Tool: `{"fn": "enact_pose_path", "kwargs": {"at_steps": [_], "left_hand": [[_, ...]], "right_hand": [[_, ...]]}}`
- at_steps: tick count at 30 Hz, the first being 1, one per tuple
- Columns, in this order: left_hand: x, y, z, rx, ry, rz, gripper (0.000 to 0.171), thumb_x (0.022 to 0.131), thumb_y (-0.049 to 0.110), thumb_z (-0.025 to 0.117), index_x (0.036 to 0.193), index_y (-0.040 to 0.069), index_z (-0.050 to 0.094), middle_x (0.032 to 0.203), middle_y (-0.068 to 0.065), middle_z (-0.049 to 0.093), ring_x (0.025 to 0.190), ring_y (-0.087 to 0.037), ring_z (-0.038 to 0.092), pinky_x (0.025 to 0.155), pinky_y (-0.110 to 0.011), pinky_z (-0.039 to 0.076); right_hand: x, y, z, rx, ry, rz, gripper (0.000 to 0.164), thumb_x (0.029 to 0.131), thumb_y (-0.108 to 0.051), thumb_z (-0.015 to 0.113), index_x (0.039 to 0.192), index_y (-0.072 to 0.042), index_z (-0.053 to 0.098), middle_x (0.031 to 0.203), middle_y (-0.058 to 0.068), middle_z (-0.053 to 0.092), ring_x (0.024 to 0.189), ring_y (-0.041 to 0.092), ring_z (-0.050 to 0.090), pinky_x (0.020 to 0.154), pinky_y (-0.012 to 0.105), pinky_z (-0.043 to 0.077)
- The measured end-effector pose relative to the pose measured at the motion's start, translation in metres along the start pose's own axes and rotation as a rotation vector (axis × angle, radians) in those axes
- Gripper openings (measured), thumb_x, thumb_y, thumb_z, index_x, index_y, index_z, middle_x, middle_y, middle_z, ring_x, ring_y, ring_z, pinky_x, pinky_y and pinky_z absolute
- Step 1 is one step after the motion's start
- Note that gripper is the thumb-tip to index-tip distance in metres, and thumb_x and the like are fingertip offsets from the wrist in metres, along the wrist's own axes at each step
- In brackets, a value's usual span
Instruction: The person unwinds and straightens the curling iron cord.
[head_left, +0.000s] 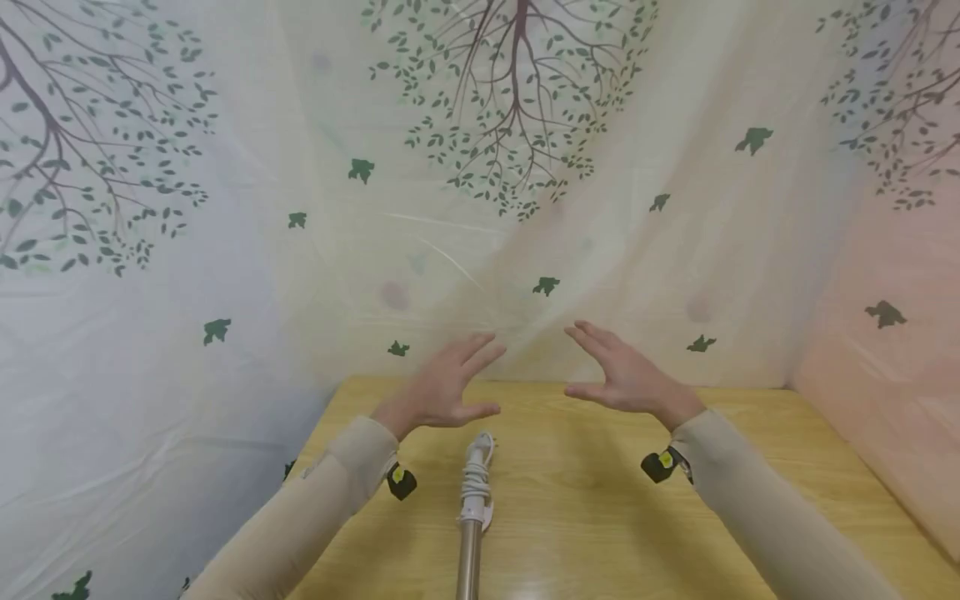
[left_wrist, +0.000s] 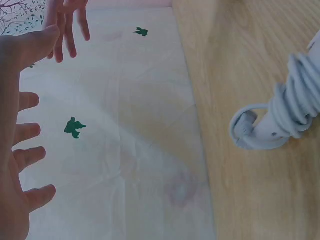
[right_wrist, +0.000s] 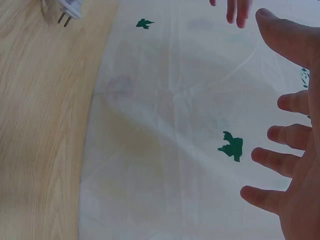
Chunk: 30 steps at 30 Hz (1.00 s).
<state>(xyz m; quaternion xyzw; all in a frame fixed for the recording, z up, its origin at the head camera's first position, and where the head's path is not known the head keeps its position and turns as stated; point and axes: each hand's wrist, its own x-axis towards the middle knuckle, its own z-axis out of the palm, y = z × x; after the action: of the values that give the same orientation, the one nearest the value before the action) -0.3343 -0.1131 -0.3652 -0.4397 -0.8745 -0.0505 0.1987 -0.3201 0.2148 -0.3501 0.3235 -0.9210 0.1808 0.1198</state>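
Note:
A curling iron (head_left: 473, 507) lies lengthwise on the wooden table (head_left: 570, 517), left of the middle. Its white cord (left_wrist: 295, 95) is wound round the white handle, and the two-pin plug (right_wrist: 70, 9) sits at the far end. The tan metal barrel (head_left: 469, 558) runs out of the head view at the bottom. My left hand (head_left: 446, 387) is held in the air beyond and left of the plug, fingers spread and holding nothing. Facing it from the right, my right hand (head_left: 630, 375) hovers with fingers extended, also holding nothing. Neither hand touches the curling iron.
Behind the table hangs a pale sheet (head_left: 465, 250) printed with trees and green birds, with more sheeting at the left and right. The table's back edge (head_left: 525, 383) meets the sheet. A small black camera is strapped on each wrist.

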Motion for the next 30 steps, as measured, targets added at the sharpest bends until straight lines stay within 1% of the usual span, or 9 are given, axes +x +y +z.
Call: {"fn": "enact_pose_path", "kwargs": {"at_steps": [3,6,12,15,18,21,22,26,30], "left_hand": [[-0.01,0.005,0.007,-0.039,0.031,-0.026,0.085,0.089,0.067,0.05,0.154,0.017,0.028,0.158,-0.011,0.03,0.143,-0.031,0.033,0.113,-0.049,0.032],[-0.02,0.012,0.014,-0.076,0.033,-0.067,0.085,0.087,0.061,0.057,0.153,0.014,0.031,0.155,-0.012,0.036,0.14,-0.031,0.037,0.111,-0.049,0.034],[-0.038,0.026,0.027,-0.132,-0.02,-0.204,0.083,0.088,0.057,0.061,0.151,0.009,0.033,0.153,-0.011,0.039,0.137,-0.03,0.041,0.109,-0.047,0.037],[-0.046,0.036,0.034,-0.186,0.0,-0.271,0.077,0.089,0.05,0.063,0.148,0.007,0.038,0.147,-0.013,0.045,0.133,-0.031,0.046,0.107,-0.047,0.04],[-0.055,0.048,0.043,-0.265,0.047,-0.334,0.066,0.092,0.041,0.064,0.143,0.005,0.044,0.136,-0.014,0.054,0.117,-0.028,0.057,0.096,-0.043,0.049],[-0.065,0.061,0.052,-0.334,0.077,-0.4,0.056,0.093,0.034,0.064,0.137,0.003,0.049,0.124,-0.013,0.059,0.101,-0.024,0.061,0.082,-0.035,0.053],[-0.068,0.066,0.055,-0.356,0.08,-0.428,0.054,0.093,0.032,0.064,0.135,0.002,0.05,0.12,-0.014,0.059,0.096,-0.022,0.061,0.078,-0.033,0.053],[-0.085,0.084,0.067,-0.404,0.056,-0.538,0.054,0.091,0.032,0.067,0.131,-0.002,0.051,0.113,-0.015,0.058,0.087,-0.02,0.058,0.071,-0.027,0.051],[-0.098,0.101,0.079,-0.368,0.037,-0.602,0.061,0.087,0.037,0.069,0.126,-0.006,0.052,0.104,-0.014,0.056,0.077,-0.013,0.052,0.062,-0.022,0.048]], "right_hand": [[0.004,0.001,0.008,0.035,0.0,-0.004,0.088,0.087,-0.054,0.066,0.154,-0.014,0.026,0.158,0.016,0.027,0.142,0.04,0.029,0.108,0.062,0.03],[0.007,0.002,0.017,0.067,0.002,-0.005,0.083,0.088,-0.05,0.066,0.153,-0.013,0.03,0.156,0.014,0.033,0.139,0.038,0.035,0.108,0.06,0.032],[0.012,0.002,0.031,0.116,0.022,-0.04,0.072,0.09,-0.042,0.067,0.148,-0.011,0.039,0.146,0.013,0.048,0.126,0.035,0.051,0.101,0.056,0.041],[0.015,0.002,0.038,0.142,0.043,-0.073,0.064,0.091,-0.035,0.068,0.144,-0.008,0.045,0.138,0.014,0.056,0.117,0.033,0.058,0.094,0.052,0.048],[0.018,0.003,0.046,0.164,0.069,-0.101,0.054,0.092,-0.028,0.068,0.138,-0.005,0.051,0.13,0.014,0.061,0.108,0.03,0.063,0.086,0.048,0.053],[0.023,0.003,0.057,0.178,0.093,-0.119,0.043,0.092,-0.022,0.068,0.13,-0.004,0.058,0.121,0.014,0.066,0.1,0.028,0.066,0.079,0.043,0.055],[0.024,0.003,0.061,0.177,0.101,-0.122,0.04,0.092,-0.02,0.068,0.127,-0.004,0.06,0.119,0.013,0.067,0.097,0.026,0.066,0.077,0.04,0.055],[0.031,0.002,0.079,0.156,0.127,-0.14,0.034,0.092,-0.019,0.068,0.121,-0.005,0.063,0.112,0.011,0.069,0.09,0.02,0.066,0.068,0.031,0.054],[0.034,0.0,0.093,0.156,0.155,-0.156,0.031,0.09,-0.017,0.07,0.117,-0.004,0.065,0.107,0.011,0.07,0.085,0.019,0.066,0.062,0.024,0.05]]}}
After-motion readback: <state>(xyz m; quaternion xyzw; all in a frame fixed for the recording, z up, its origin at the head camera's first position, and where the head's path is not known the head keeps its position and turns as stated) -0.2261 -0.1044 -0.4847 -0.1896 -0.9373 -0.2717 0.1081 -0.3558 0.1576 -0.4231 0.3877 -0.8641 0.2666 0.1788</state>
